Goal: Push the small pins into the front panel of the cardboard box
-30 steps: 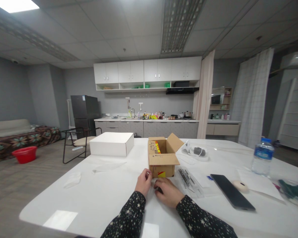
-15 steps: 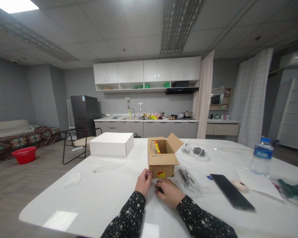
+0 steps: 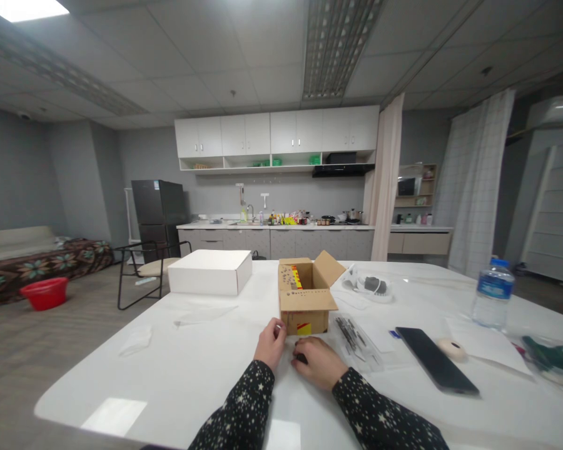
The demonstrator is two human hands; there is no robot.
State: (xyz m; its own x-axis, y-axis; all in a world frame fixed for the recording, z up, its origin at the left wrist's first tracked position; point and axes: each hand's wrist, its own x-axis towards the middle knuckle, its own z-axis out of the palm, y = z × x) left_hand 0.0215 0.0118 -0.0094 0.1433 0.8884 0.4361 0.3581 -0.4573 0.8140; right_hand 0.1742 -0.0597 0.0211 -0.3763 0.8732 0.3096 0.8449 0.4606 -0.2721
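My left hand [image 3: 269, 344] is at the near left corner of an open cardboard box [image 3: 304, 322], its fingers curled together. Whatever it may pinch is too small to make out. Just in front of the box, my right hand [image 3: 319, 361] rests low over the white table [image 3: 206, 369] with bent fingers. A small dark patch shows under those fingers, but I cannot tell what it is. The box's flaps stand open, and a red and yellow strip lies along its inner left side. Right of the box is a clear plastic case [image 3: 356, 342] with several thin metal tools.
A white box [image 3: 211, 272] stands at the back left. Thin clear plastic [image 3: 138, 340] lies at left. To the right are a black phone [image 3: 436, 359], a round beige object [image 3: 451, 350], white paper [image 3: 490, 350], a water bottle [image 3: 493, 297] and a white-and-grey item [image 3: 374, 286].
Both hands keep nearly the same pose at the front of the box. The whole view has shifted very slightly; nothing on the table has visibly moved.
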